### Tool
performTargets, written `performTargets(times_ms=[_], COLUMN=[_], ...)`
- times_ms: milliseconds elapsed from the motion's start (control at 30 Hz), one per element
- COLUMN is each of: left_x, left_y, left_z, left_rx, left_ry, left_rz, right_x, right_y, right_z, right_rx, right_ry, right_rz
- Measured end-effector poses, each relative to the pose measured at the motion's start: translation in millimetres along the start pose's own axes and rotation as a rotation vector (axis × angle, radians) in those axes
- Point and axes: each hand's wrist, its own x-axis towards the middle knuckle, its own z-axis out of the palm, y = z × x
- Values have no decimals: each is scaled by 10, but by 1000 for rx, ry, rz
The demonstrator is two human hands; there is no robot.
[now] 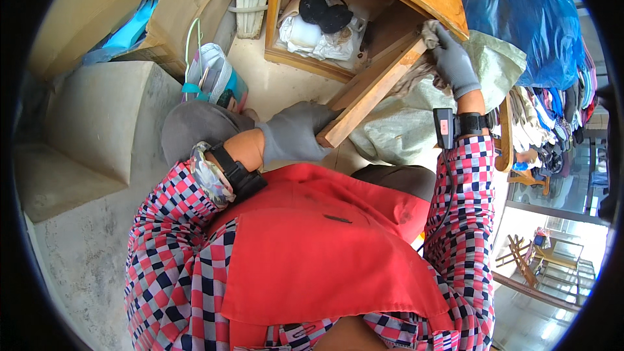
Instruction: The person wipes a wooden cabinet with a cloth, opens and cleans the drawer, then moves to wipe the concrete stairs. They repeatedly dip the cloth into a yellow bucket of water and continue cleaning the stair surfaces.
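Note:
My left hand (pixel 300 129), in a grey glove, grips the near end of a wooden panel (pixel 378 92). That panel, seen nearly edge-on, slants up to the right beside an open wooden cabinet (pixel 312 66); whether it is hinged there cannot be told. My right hand (pixel 453 61), also gloved, holds a crumpled brownish rag (pixel 414 78) against the panel's far end, below the cabinet top's corner. Part of the rag hangs behind the panel. Inside the cabinet, a black padded item with a band (pixel 325 13) rests on white cloth or plastic (pixel 304 34).
A pale woven sack (pixel 390 129) lies right of the panel, near a large blue plastic bag (pixel 526 29) and piled clothes (pixel 541 112). To the left stand a tote bag (pixel 214 75), a torn cardboard box (pixel 185 14) and a concrete step (pixel 92 122).

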Motion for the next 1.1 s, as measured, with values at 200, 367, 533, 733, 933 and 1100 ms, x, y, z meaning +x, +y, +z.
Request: performTargets(times_ms=[200, 367, 533, 733, 933, 1100], left_x=[-6, -3, -3, -32, 35, 89], left_y=[-33, -64, -100, -74, -18, 32], left_z=[-65, -47, -76, -130, -99, -83], left_rx=[57, 27, 61, 72, 39, 16], left_ry=[-31, -56, -35, 43, 15, -28], left_rz=[-105, -140, -110, -107, -79, -122], right_x=[-455, -551, 47, 86, -379, -593], right_y=[-438, -393, 55, 374, 616, 404], right_z=[23, 101, 258, 278, 350, 155], right_rx=[400, 299, 44, 10, 1083, 777], right_ry=[-111, 52, 119, 254, 154, 390], right_rz=[-187, -260, -153, -153, 380, -45])
